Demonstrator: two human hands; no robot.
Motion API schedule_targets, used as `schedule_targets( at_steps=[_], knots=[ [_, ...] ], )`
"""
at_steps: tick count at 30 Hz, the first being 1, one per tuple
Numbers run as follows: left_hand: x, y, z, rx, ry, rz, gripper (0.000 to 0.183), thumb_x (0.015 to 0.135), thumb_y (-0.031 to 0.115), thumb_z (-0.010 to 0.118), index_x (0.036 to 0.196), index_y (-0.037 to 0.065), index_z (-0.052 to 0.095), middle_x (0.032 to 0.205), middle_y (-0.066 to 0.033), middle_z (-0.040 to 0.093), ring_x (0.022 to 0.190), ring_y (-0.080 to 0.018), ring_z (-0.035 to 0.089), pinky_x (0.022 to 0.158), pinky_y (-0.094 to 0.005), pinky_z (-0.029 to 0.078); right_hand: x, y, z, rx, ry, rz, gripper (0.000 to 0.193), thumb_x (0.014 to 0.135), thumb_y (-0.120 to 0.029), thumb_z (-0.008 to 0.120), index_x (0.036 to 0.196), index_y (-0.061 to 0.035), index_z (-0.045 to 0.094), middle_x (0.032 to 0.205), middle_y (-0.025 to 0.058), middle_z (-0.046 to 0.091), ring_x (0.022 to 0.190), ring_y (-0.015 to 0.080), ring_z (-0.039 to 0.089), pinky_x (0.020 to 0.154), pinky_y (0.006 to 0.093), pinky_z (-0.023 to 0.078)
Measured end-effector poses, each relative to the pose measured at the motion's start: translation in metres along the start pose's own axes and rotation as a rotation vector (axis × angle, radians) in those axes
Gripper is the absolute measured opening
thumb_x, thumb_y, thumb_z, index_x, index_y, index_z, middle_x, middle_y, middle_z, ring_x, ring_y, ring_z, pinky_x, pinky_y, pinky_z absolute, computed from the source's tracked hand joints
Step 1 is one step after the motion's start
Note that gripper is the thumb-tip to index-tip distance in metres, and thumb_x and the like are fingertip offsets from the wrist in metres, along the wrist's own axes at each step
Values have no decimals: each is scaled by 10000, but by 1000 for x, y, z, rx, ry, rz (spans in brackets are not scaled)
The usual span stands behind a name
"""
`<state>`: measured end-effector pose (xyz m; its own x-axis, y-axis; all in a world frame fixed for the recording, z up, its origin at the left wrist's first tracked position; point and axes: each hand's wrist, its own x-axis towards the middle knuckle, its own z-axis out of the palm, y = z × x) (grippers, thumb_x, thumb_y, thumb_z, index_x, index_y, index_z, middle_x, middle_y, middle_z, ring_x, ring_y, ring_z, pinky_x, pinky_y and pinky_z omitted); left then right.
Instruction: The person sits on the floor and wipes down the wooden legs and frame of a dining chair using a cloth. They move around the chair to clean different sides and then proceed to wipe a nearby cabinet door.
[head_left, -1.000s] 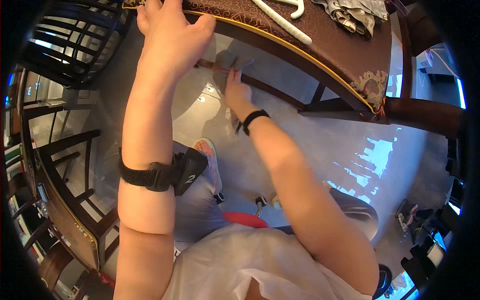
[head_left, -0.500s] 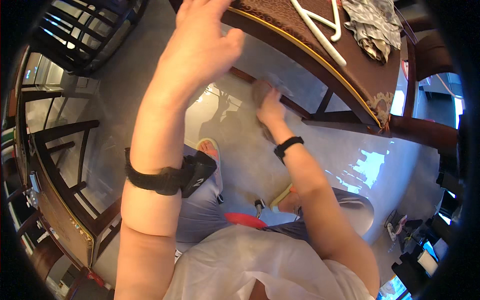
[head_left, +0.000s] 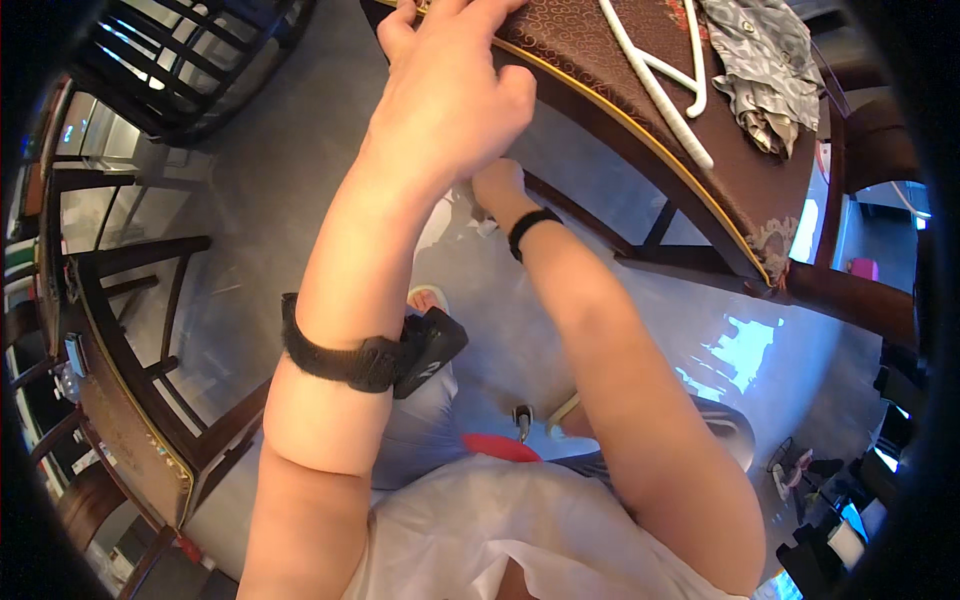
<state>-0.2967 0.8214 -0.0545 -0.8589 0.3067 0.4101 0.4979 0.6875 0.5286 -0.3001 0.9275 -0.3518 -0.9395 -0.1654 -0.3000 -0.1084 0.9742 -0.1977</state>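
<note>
1. While the left hand (head_left: 450, 95) rests flat, fingers spread, on the tabletop (head_left: 600, 60) edge at 12 o'clock, the right hand (head_left: 497, 185) reaches beneath it; whether its fingers are closed cannot be told.
2. White hanger (head_left: 655, 80) and grey cloth (head_left: 765, 70) lie at 1 o'clock, untouched.

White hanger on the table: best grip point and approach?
Grip the white hanger on its long straight bar, coming from above. It lies flat on the brown table, the bar free and thin enough to pinch; its far end sits close beside the crumpled grey cloth, so probably stay clear of that.
</note>
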Motion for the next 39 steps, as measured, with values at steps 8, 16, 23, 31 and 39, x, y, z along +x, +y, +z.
schedule_targets(
  at_steps=[8, 16, 23, 31, 39],
  knots=[
    [10, -33, -9, -82, 51, -79, 513, 770, 98, 562, 1280, 45, 571, 1403, -132, 499, 1224, -367, 418, 1093, -396, 331, -137, 87, 21, -186, -164, 217, 716, 880, -164, 551, 1518, -144, 226, 1528, 133, 333, 942, 345, 684, 747, 425, 561],
    [24, -74, 2, -264, 210, 15, 418, 850, 132, 629, 1258, 45, 606, 1344, -131, 543, 1096, -227, 621, 969, -321, 480, -254, 136, 41, 269, -612, 537, 793, 800, -274, 673, 1459, -14, 318, 1581, 177, 185, 1197, 356, 569, 983, 435, 478],
    [20, -20, 8, -68, 213, -282, 565, 785, 294, 654, 1322, 139, 568, 1411, -181, 449, 1307, -332, 434, 1087, -422, 362, -296, 102, -33, 336, 125, 618, 757, 784, -210, 710, 1415, 10, 352, 1519, 251, 264, 1269, 400, 477, 1039, 433, 425],
    [-11, 56, 14, -144, 161, -93, 567, 810, 287, 659, 1334, 113, 527, 1469, -262, 294, 1369, -430, 250, 1112, -484, 299, -346, 115, -142, 1185, 1307, 556, 832, 771, -116, 767, 1452, -33, 296, 1369, 158, 481, 1182, 280, 537, 992, 367, 450],
    [-21, 81, 13, -171, 79, -46, 519, 819, 313, 682, 1301, 159, 566, 1430, -204, 365, 1320, -389, 350, 1080, -455, 340, -318, 121, -115, 759, 637, 818, 872, 796, -209, 705, 1508, -153, 205, 1408, 246, 447, 1248, 428, 491, 1051, 459, 403]
  ],
)
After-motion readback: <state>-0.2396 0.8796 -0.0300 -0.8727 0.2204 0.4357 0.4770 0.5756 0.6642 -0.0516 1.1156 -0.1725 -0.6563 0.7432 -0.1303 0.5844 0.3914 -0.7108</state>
